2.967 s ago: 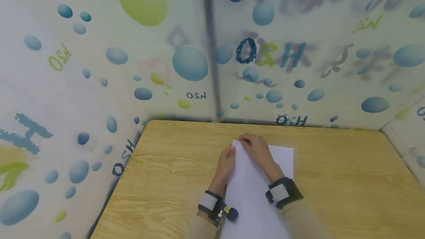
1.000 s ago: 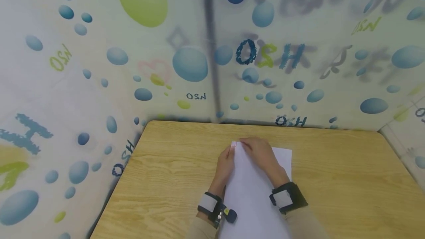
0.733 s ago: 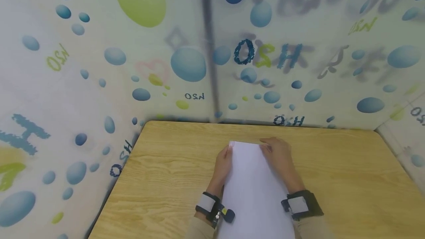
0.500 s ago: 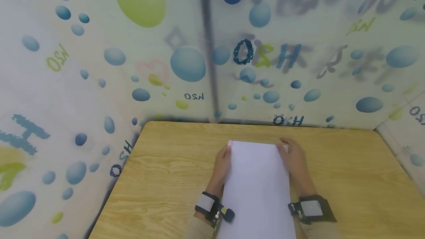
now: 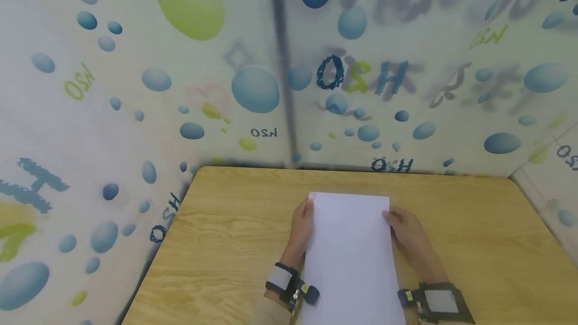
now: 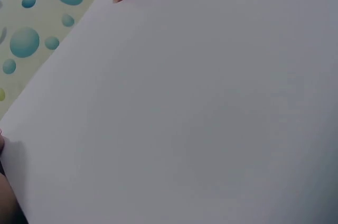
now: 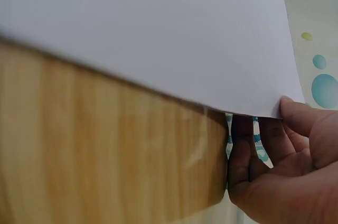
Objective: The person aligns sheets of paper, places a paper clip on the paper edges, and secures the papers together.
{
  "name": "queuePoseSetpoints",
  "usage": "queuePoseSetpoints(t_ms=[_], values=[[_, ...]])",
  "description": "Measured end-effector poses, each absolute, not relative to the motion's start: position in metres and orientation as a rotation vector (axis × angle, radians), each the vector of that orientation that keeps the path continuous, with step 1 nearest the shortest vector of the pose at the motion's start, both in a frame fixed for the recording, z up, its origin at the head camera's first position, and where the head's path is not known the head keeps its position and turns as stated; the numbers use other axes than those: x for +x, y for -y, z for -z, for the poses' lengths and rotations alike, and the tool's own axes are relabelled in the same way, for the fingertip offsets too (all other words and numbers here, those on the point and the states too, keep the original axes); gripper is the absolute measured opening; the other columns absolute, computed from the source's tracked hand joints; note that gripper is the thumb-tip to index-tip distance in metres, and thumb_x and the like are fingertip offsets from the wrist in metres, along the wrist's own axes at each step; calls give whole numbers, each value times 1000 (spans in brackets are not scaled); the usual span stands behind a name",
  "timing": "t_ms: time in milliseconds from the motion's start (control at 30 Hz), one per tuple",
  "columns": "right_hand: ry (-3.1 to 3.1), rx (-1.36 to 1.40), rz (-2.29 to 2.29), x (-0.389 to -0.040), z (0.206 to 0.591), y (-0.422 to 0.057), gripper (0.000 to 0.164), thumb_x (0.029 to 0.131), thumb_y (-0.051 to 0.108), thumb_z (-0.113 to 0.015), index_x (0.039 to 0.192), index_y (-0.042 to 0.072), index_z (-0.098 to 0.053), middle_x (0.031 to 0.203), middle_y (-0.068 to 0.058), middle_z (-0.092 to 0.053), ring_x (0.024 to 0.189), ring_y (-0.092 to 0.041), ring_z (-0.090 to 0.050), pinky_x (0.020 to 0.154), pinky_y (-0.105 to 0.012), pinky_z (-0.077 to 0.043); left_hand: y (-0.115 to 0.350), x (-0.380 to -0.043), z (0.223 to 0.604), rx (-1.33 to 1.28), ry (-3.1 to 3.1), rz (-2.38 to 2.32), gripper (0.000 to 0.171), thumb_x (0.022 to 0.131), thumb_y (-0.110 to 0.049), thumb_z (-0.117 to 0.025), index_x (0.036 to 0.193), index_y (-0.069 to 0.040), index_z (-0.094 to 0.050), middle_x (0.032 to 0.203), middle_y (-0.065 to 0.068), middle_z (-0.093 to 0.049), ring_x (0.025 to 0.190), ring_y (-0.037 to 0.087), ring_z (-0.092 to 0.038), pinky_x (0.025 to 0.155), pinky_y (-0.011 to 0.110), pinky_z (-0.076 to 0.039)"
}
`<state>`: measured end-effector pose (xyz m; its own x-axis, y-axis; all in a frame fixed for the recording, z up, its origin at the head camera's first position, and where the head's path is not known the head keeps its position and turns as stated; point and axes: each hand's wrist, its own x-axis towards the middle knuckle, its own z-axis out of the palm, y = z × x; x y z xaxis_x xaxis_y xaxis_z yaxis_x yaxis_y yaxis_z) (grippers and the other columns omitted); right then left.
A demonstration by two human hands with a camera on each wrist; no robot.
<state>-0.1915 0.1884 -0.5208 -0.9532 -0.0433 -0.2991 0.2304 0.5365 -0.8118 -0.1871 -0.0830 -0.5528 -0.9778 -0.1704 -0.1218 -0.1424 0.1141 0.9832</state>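
Observation:
White paper [image 5: 349, 260], one sheet or a thin stack, is held up over the wooden table. A small pinkish-red outline like a paper clip [image 5: 313, 195] sits at its far left corner. My left hand [image 5: 301, 225] grips the left edge just below that corner, thumb on top. My right hand [image 5: 408, 229] pinches the right edge near the far right corner. In the right wrist view, the right thumb [image 7: 301, 115] lies on the paper [image 7: 158, 28], with the fingers curled beneath. In the left wrist view, paper [image 6: 174, 102] hides most of the left hand.
The wooden table [image 5: 226, 234] extends to both sides of the paper, its far edge against a patterned wall [image 5: 253, 39] with blue and green spots. Another wall [image 5: 67, 139] stands on the left. Each wrist wears a black strap [image 5: 440, 302] with a small camera.
My right hand has moved from beside the clip, along the far edge, to the right edge. The paper's offset right part now lines up with the rest. My left hand keeps its grip.

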Motion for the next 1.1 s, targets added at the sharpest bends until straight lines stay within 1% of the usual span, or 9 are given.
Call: queuePoseSetpoints(t_ms=[133,267,367,433,500,600,733,967,1100], values=[[-2488,143,1413,-191,522,-189,47,105,32,-42,135,-3,-47,137,-23,-46,125,-36,-42,104,-52,-34,84,-187,552,316,2321,2046,41,102,-48,-40,105,-14,-62,90,1,-54,86,17,-52,73,32,-40],[-2486,134,1441,-191,524,-191,47,105,33,-41,135,-3,-47,136,-22,-46,125,-36,-42,105,-53,-32,84,-188,550,340,2335,2041,39,103,-45,-40,99,-11,-61,82,2,-49,79,17,-49,69,32,-38],[-2476,147,1470,-190,526,-192,45,105,33,-41,134,-2,-48,134,-21,-47,123,-34,-42,103,-51,-34,87,-186,550,355,2375,2016,36,104,-40,-42,103,-12,-64,86,1,-53,80,16,-50,71,32,-40],[-2471,160,1485,-189,527,-192,45,105,33,-42,133,-1,-48,133,-20,-47,121,-33,-42,102,-50,-35,90,-182,550,326,2412,1989,33,104,-35,-45,102,-9,-65,86,2,-54,79,17,-50,70,33,-41],[-2468,169,1495,-189,528,-193,46,105,34,-42,134,0,-48,134,-21,-47,123,-34,-42,103,-50,-34,94,-176,550,305,2454,1966,29,103,-30,-47,106,-8,-67,91,3,-58,82,17,-52,72,33,-43],[-2474,165,1491,-190,529,-194,48,105,35,-42,136,-1,-47,138,-22,-45,128,-36,-40,106,-51,-31,99,-167,549,280,2503,1950,25,102,-25,-50,106,-7,-67,92,4,-61,82,18,-55,72,34,-45],[-2467,168,1488,-192,530,-193,54,104,39,-43,140,-2,-44,143,-22,-42,134,-37,-36,106,-51,-30,102,-161,549,287,2515,1973,25,102,-26,-50,111,-11,-68,96,3,-63,83,17,-57,74,33,-47],[-2416,203,1479,-186,525,-193,63,100,50,-46,140,1,-46,145,-20,-42,135,-37,-35,107,-51,-29,105,-162,549,323,2432,2053,23,102,-29,-50,105,-12,-66,89,5,-61,76,19,-57,67,32,-46],[-2432,185,1410,-178,522,-194,63,99,50,-48,138,0,-48,142,-22,-45,134,-38,-36,106,-53,-30,106,-163,549,346,2414,2065,24,102,-30,-49,105,-14,-66,89,5,-62,77,19,-57,68,33,-46]])
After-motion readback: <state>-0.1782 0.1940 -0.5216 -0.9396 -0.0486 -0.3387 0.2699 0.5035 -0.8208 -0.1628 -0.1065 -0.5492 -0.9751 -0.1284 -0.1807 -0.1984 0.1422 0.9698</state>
